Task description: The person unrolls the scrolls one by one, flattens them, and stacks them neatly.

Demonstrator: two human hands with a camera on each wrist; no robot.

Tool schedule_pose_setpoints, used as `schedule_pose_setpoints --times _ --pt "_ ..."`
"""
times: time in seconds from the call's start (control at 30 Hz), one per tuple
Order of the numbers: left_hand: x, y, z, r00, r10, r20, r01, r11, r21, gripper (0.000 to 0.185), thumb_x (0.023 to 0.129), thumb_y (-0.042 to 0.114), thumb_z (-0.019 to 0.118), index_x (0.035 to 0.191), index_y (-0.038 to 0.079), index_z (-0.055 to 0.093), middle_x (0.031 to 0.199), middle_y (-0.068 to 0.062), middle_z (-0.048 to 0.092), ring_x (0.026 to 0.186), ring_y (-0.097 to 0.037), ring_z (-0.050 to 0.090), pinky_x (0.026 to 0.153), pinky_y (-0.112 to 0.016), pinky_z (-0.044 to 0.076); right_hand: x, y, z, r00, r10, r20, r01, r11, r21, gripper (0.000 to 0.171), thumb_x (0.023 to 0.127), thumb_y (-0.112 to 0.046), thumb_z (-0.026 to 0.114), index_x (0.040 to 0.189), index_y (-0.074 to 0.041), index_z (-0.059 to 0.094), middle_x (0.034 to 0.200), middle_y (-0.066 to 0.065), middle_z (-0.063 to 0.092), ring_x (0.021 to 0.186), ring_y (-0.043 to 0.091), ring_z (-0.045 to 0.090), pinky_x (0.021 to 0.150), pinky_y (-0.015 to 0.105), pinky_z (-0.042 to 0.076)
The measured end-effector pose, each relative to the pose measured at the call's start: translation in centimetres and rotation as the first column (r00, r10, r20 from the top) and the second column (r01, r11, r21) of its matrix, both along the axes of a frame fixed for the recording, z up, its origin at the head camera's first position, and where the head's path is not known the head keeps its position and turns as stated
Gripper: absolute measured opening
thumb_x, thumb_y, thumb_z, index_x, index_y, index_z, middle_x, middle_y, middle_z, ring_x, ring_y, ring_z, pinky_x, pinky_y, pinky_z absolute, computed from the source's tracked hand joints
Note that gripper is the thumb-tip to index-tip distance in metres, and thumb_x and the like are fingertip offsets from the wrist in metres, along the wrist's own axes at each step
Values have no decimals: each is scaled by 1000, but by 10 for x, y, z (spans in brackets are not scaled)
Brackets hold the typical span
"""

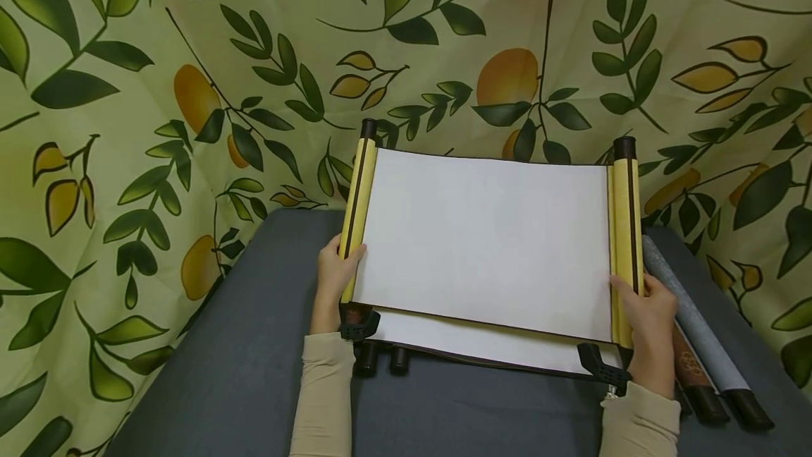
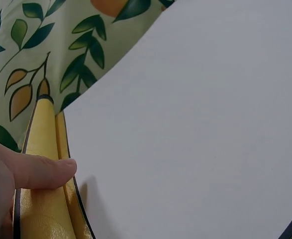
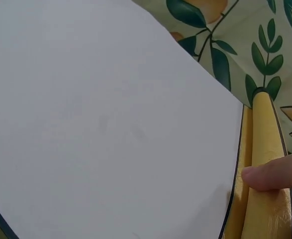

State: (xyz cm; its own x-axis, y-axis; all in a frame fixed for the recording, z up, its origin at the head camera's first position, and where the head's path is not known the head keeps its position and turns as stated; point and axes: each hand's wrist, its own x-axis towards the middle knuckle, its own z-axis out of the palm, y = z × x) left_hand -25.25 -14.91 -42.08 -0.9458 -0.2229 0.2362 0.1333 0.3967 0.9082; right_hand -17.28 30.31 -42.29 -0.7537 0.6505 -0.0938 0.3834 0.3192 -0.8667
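— Where's the scroll?

— I see the scroll (image 1: 485,242) held open above the grey table (image 1: 241,372), its white sheet facing up. My left hand (image 1: 334,277) pinches the yellow roll at the scroll's left edge, thumb on top; my right hand (image 1: 647,326) pinches the right roll likewise.

— Room around it?

— Open table left of the scroll. Two rolled scrolls (image 1: 700,333) lie just right of it, near my right hand. Leaf-print cloth (image 1: 190,90) hangs close behind its far edge.
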Motion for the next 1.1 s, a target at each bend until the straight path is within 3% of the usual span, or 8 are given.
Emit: schedule_pose_setpoints --times 0.1,0.3,0.4,0.53,0.73,0.9,1.03,1.1 --pt "1 -1 0 1000 -4 6 4 1000 9 46 88 14 67 130 -3 56 101 -26 64 70 -19 55 59 -22 43 0 1 0 1000 24 17 -24 999 26 64 94 -36 51 144 3 40 123 21 51 76 11 46 57 19 37" --pt "2 -5 2 1000 3 5 -3 1000 7 52 90 13 63 137 -3 48 116 -28 62 90 -34 63 68 -29 49 -1 3 -1 999 47 13 -48 999 23 66 93 -35 50 144 5 37 129 26 50 64 0 45 52 17 40" --pt "2 -6 3 999 12 39 -12 1000 -11 52 92 16 59 140 0 47 120 -27 63 96 -35 63 74 -34 51 0 4 -1 999 42 28 -42 999 -9 71 92 -36 55 147 3 31 136 26 46 70 3 47 52 16 40" --pt "2 -8 3 996 15 86 -11 999 -51 51 93 22 57 139 2 47 117 -24 64 92 -31 63 71 -30 49 2 5 0 999 23 47 -22 999 -31 79 89 -39 62 148 0 27 139 25 45 74 5 48 52 16 40" --pt "3 -8 1 999 11 32 -9 998 -67 60 86 27 70 134 -2 48 110 -26 63 83 -32 63 64 -30 49 4 8 0 1000 19 20 -18 999 -30 72 91 -33 59 146 2 29 140 30 47 59 -9 41 50 14 40" --pt "2 -13 -2 998 30 -57 -34 998 -58 62 87 35 69 134 -2 50 125 -29 60 110 -42 60 87 -48 53 6 12 4 997 49 52 -50 999 19 70 93 -37 54 146 3 32 136 28 46 80 13 51 54 16 38" --pt "2 -19 0 1000 19 8 -19 998 -57 62 91 28 66 139 -3 45 140 -29 50 131 -44 47 106 -56 41 7 15 6 990 108 92 -117 989 87 70 95 -38 49 144 9 32 133 33 43 98 36 49 62 27 41" --pt "3 -21 0 999 16 48 -12 996 -83 60 91 24 64 141 -4 43 139 -29 51 129 -43 50 104 -55 44 6 15 6 985 139 100 -151 981 125 70 96 -36 47 143 13 31 133 36 43 101 41 49 69 36 45"
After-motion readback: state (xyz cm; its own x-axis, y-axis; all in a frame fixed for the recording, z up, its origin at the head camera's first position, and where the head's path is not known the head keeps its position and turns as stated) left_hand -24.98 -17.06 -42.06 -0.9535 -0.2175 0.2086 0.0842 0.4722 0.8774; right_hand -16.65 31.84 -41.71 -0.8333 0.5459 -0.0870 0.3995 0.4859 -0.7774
